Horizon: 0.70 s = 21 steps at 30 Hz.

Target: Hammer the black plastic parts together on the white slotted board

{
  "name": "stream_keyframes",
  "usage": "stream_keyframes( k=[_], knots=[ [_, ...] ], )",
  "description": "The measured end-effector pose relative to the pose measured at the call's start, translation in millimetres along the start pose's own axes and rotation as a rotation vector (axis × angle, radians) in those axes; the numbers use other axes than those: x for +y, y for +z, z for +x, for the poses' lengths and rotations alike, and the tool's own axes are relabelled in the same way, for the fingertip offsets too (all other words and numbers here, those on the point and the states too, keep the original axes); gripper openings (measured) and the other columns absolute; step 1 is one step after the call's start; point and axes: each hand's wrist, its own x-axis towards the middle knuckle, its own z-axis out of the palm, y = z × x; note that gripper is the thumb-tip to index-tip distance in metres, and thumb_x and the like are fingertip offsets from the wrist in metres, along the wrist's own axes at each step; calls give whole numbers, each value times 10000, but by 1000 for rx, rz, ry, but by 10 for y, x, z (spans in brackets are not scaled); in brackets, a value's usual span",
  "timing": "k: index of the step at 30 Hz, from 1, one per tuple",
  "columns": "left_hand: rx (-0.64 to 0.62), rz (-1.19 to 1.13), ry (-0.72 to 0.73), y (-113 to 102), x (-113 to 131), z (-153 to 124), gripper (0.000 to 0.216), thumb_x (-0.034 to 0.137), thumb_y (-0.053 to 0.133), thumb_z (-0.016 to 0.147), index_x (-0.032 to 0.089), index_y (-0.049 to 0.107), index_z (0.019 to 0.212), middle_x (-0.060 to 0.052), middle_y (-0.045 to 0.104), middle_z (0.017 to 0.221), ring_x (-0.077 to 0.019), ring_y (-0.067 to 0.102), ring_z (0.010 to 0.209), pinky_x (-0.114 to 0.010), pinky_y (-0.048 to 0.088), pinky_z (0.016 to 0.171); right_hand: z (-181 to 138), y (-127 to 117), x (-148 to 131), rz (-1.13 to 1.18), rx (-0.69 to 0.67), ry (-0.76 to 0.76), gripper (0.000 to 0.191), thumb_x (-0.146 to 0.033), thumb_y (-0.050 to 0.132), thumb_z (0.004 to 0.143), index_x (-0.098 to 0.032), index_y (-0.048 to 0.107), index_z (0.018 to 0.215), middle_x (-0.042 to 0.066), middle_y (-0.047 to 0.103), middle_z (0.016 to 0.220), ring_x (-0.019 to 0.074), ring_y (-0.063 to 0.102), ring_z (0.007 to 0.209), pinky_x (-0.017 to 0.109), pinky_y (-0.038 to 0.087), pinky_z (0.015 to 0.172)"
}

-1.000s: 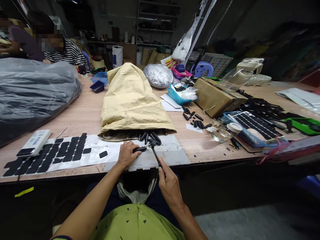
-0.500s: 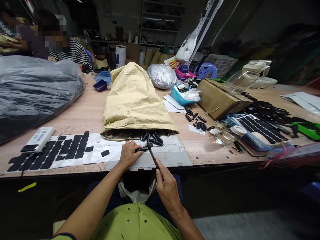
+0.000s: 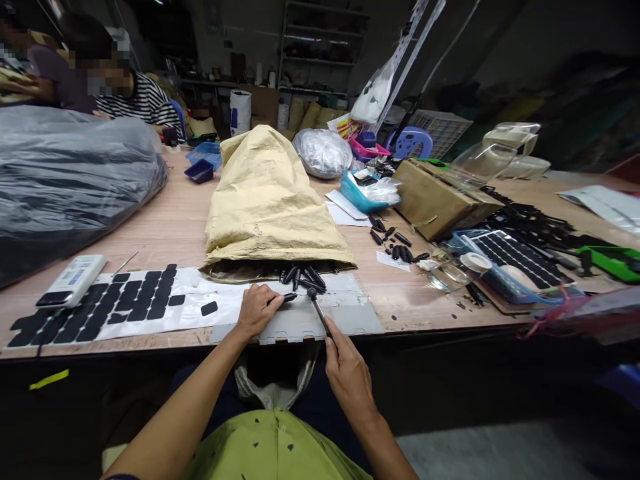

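My left hand (image 3: 257, 310) is closed on a slim black piece (image 3: 289, 297), whose tip sticks out to the right over a grey board (image 3: 345, 313). In my right hand (image 3: 347, 370) is a hammer-like tool (image 3: 319, 310) with a metal shaft and a dark round head. Its head is over the board, to the right of the held piece and apart from it. Behind the hands, several similar black pieces (image 3: 314, 277) lie at the mouth of a tan woven sack (image 3: 270, 207).
A white sheet with black stickers (image 3: 145, 293) and a white device (image 3: 73, 281) lie left. More black pieces (image 3: 400, 252), a cardboard box (image 3: 435, 200) and a blue basket (image 3: 505, 257) are right. A large plastic bag (image 3: 75, 180) and a person in stripes (image 3: 145, 97) are at left.
The head of the tool has moved right, off the black piece, along with my right hand. My left hand keeps its hold, and the piece's tip now shows clearly.
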Motion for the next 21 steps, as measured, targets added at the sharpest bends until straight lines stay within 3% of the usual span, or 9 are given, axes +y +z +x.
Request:
stream_keyframes(
  k=[5,8,13,21],
  knots=[
    [12,-46,-33,-61,38,-5,469,356,333,997,207,651,685,-19,624,767,-191,515,840,-347,354,802,-11,50,24,-14,-57,36,481,-276,378,957,-246,498,1422,48,636,1311,191,661,1117,284,557,900],
    [9,-97,-36,-83,61,-8,490,343,312,1000,211,640,660,-17,638,759,-185,524,828,-344,364,820,-30,99,35,-44,-60,51,494,-282,365,963,-246,465,1446,57,653,1284,204,699,1034,282,572,831],
    [8,-121,-40,-99,67,-10,500,333,306,999,212,619,628,-18,641,744,-185,530,831,-346,369,841,-48,139,63,-59,-41,0,495,-255,341,974,-226,447,1457,62,617,1334,199,663,1115,278,554,883],
    [5,-163,-37,-115,72,-29,516,372,299,988,199,606,612,-25,620,718,-188,523,816,-352,358,843,-58,155,44,-147,-38,9,481,-244,344,981,-209,462,1446,66,630,1319,192,687,1062,239,572,802]
  ],
)
